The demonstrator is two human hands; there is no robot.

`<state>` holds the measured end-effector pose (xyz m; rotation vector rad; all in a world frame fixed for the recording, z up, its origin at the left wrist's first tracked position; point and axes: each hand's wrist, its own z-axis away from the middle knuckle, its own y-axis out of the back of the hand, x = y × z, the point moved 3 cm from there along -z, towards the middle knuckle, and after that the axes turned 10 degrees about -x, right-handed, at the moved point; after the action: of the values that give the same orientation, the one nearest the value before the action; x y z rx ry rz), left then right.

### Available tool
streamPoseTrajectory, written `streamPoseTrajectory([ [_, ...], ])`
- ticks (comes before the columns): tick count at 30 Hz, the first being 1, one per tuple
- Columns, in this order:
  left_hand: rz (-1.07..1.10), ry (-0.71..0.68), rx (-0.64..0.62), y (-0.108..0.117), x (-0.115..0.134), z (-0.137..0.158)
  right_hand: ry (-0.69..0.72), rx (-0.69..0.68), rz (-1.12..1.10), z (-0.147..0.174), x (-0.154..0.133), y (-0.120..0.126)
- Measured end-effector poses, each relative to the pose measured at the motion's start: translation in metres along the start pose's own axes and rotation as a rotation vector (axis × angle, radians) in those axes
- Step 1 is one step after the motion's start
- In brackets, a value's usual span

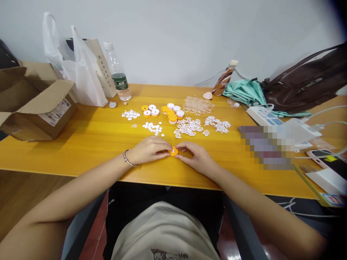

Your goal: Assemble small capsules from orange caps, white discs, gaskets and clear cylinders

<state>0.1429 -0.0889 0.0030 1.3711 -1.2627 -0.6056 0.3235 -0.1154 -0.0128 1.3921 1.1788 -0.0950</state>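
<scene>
Between my two hands, just above the table's near side, is a small round orange plastic piece [173, 151] with a white bit at its centre. My left hand [151, 148] pinches its left edge, and my right hand [195, 156] grips it from the right. Beyond my fingers lie small white discs [153, 128] and a pile of white openwork plastic pieces [188, 127]. Farther back stand orange and white round cases [172, 112], white stemmed pieces [131, 115] and clear plastic rings [197, 105].
An open cardboard box [35, 104], a white plastic bag [84, 79] and a water bottle [119, 77] stand at the left. At the right are a brown drink bottle [223, 81], a folded teal umbrella [244, 92], a dark bag [306, 79], a power strip [267, 117] and cables.
</scene>
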Motion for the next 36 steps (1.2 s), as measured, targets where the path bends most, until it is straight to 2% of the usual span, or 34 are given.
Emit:
streamPoseTrajectory([
  [3,0.012,0.001,0.009,-0.0013,-0.0003,0.0003,-0.012,0.02,-0.009,0.0,0.0008,-0.0005],
  [23,-0.015,-0.022,0.041,-0.0034,0.002,0.0006,0.134,0.064,0.102,0.0017,0.0009,-0.0026],
  [28,-0.145,-0.036,0.02,-0.0049,0.0037,0.0022,0.189,0.088,0.206,0.0027,-0.0002,-0.0041],
  [32,-0.258,-0.048,-0.029,-0.0052,0.0064,0.0018,0.216,0.058,0.293,0.002,-0.0031,-0.0043],
  [36,-0.287,-0.058,-0.023,-0.0053,0.0077,0.0017,0.186,0.053,0.242,0.0022,-0.0017,-0.0028],
])
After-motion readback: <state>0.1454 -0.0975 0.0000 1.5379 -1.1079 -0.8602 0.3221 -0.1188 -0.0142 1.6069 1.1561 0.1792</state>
